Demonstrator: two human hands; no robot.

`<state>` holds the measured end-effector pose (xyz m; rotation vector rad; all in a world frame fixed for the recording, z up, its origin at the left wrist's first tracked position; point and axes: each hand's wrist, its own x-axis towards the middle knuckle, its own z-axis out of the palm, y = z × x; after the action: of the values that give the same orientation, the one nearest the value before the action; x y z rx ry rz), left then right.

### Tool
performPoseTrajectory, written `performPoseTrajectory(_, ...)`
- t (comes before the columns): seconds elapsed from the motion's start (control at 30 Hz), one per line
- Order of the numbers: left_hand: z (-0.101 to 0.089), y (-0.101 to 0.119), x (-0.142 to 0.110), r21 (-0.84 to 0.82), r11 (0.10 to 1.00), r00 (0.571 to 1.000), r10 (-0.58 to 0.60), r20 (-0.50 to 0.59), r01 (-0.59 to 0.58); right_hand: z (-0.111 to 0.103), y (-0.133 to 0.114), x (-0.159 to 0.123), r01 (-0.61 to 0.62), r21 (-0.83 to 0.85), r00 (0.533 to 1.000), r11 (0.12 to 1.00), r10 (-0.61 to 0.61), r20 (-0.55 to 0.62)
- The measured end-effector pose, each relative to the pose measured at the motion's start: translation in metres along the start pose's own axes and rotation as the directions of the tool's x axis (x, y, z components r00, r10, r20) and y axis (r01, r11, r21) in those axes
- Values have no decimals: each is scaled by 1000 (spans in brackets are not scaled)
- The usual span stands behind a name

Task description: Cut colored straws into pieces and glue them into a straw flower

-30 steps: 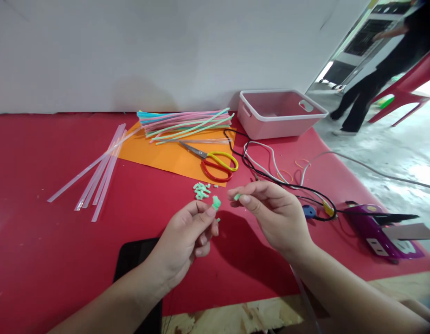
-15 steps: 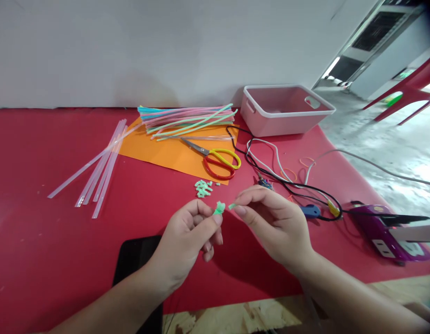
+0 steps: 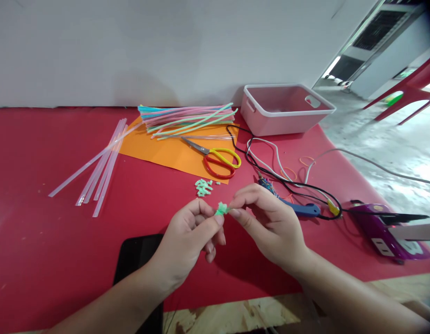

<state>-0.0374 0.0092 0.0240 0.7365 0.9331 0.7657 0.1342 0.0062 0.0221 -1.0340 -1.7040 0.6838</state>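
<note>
Between the thumb and fingers of my left hand (image 3: 192,236) is a small light-green fuzzy cluster (image 3: 221,208), made of short pieces like pipe cleaner. My right hand (image 3: 266,220) pinches a tiny green piece at the cluster's right side; fingertips mostly cover it, and it seems to touch the cluster. Just beyond both hands lies a small pile of short green pieces (image 3: 203,187) on the red table. Scissors (image 3: 220,162) with one yellow and one red handle rest partly on an orange sheet (image 3: 145,150). A blue glue gun (image 3: 301,209) lies partly hidden behind my right hand.
Colourful pipe cleaners (image 3: 190,118) lie on the orange sheet. Clear pinkish sticks (image 3: 103,171) are on the left, a black phone (image 3: 138,253) under my left forearm. A pink basket (image 3: 287,123), tangled cables (image 3: 284,176) and a purple power strip (image 3: 385,236) occupy the right side.
My right hand has moved left, bringing its small green piece from a slight gap up to the cluster. More of the blue glue gun shows behind it. My left hand is almost still.
</note>
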Motion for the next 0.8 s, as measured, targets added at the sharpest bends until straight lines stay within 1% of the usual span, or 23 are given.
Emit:
performPoseTrajectory(0.13, -1, -2, 0, 7, 1000, 1000, 2, 20, -2, -1, 0, -1, 88, -102, 996, 991, -90, -17)
performPoseTrajectory(0.23, -2, -2, -1, 14, 1000, 1000, 8, 22, -8, -2, -1, -2, 121, -144, 993, 982, -122, -3)
performPoseTrajectory(0.67, 1, 0, -2, 38, 999, 1000, 27, 6, -27, 0, -7, -2, 130, -171, 990, 977, -137, -33)
performPoseTrajectory(0.8, 1, 1, -3, 74, 997, 999, 34, -2, -34, -1, -7, -1, 126, -165, 991, 978, -133, -30)
